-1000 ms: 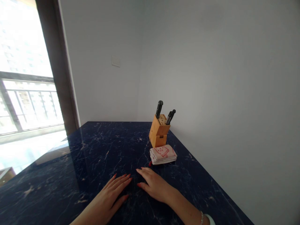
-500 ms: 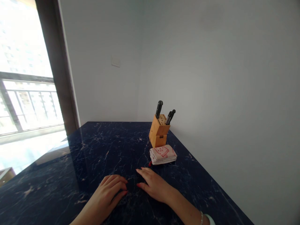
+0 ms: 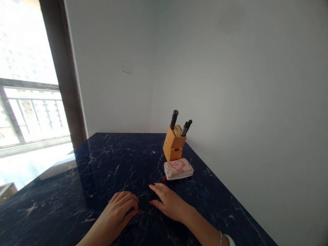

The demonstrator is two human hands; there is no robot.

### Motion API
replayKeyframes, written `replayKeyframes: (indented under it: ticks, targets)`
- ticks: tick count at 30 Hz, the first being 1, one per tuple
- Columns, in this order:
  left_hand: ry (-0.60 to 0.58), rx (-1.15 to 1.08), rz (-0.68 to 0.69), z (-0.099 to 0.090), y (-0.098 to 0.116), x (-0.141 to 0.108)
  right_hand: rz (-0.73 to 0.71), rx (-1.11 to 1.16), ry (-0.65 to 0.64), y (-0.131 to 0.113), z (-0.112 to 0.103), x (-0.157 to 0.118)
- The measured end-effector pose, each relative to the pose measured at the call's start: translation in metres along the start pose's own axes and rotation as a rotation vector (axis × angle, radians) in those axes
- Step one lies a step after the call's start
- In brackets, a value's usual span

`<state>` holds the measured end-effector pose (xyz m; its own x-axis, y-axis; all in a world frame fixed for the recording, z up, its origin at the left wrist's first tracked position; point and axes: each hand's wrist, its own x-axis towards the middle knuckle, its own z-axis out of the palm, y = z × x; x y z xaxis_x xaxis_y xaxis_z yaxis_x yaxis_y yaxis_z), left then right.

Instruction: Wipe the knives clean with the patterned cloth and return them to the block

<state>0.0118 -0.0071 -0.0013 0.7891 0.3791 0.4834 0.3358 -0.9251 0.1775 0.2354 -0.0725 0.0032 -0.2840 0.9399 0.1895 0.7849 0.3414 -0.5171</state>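
Towel (image 3: 178, 169) folded on bench (image 3: 115, 164), 1 o'clock, knife block (image 3: 174, 143) just behind | left hand (image 3: 116, 212): fingers curled, holding nothing | right hand (image 3: 170, 204) near towel: fingers together, thumb apart

Knives (image 3: 174, 119): blades hidden, prob. in blk (image 3: 170, 145)

My left hand (image 3: 118, 211) and my right hand (image 3: 167, 202) were on the table (image 3: 112, 171), side by side but apart. The cloth (image 3: 178, 169) lay just past my right hand. The knife block (image 3: 173, 145) stood just behind the cloth, with knives (image 3: 174, 119) in it. The window (image 3: 25, 51) was on the left, and a wall (image 3: 243, 102) was on the right.
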Motion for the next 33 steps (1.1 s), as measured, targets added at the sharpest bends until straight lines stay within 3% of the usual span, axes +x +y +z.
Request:
replayKeyframes:
  ticks: [33]
  targets:
    - [-0.073, -0.071, -0.048, -0.0039, 0.0047, 0.0008, 0.003, -0.044, -0.001, -0.0009, -0.0009, 0.0005]
